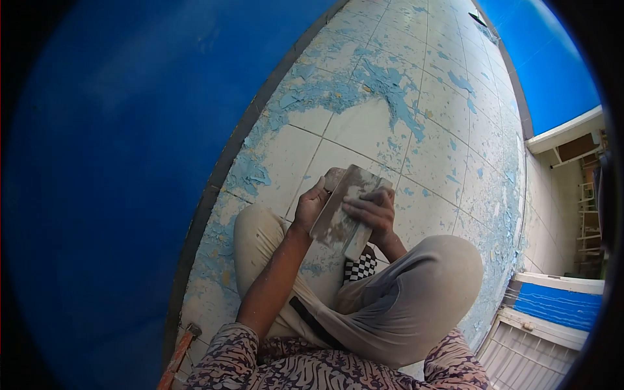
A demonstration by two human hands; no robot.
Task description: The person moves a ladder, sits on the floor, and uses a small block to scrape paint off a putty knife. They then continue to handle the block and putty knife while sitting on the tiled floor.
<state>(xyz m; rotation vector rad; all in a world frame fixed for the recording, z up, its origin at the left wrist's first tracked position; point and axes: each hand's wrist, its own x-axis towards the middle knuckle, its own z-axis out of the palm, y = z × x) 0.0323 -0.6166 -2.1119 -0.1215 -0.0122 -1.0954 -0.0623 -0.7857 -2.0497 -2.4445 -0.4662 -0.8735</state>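
Observation:
My right hand [374,211] grips a flat rectangular board [338,208], brown-grey and smeared with pale dust, its fingers lying across the face. The board is tilted above my crossed legs. At the board's left side my left hand [312,205] is closed, thumb upward, beside a rounded brownish piece [334,177] at the upper edge. The board partly hides this piece and the left fingers. A black-and-white checkered item [361,268] shows below the board, between my legs.
I sit on a white tiled floor [351,153] strewn with light-blue paint flakes [383,81]. A blue wall [117,162] rises close on the left. An orange-handled tool [177,357] lies at lower left. On the right are a doorway ledge [562,283] and a white grille [530,354].

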